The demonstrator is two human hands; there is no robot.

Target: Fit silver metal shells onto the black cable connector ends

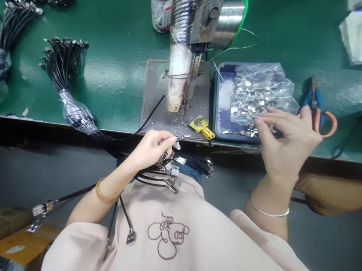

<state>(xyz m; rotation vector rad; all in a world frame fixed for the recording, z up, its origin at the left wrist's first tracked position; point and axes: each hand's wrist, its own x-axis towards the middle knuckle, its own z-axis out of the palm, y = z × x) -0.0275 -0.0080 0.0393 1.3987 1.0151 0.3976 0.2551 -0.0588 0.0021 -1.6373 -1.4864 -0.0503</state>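
My left hand is closed, thumb against forefinger, on a thin black cable; a small metal end sticks out past the fingertips, near the bench edge. Below it, across my lap, lies a bunch of black cables with metal connectors. My right hand is raised over the front right of a blue tray. Its thumb and forefinger tips meet in a pinch; what they hold, if anything, is too small to make out. In the tray is a clear plastic bag of small metal connector shells.
A soldering stand with a fume hose rises over a metal plate. Behind it sits a solder wire spool. Orange-handled pliers lie right of the tray. Wrapped cable bundles hang over the left bench edge. A yellow tag lies on the plate.
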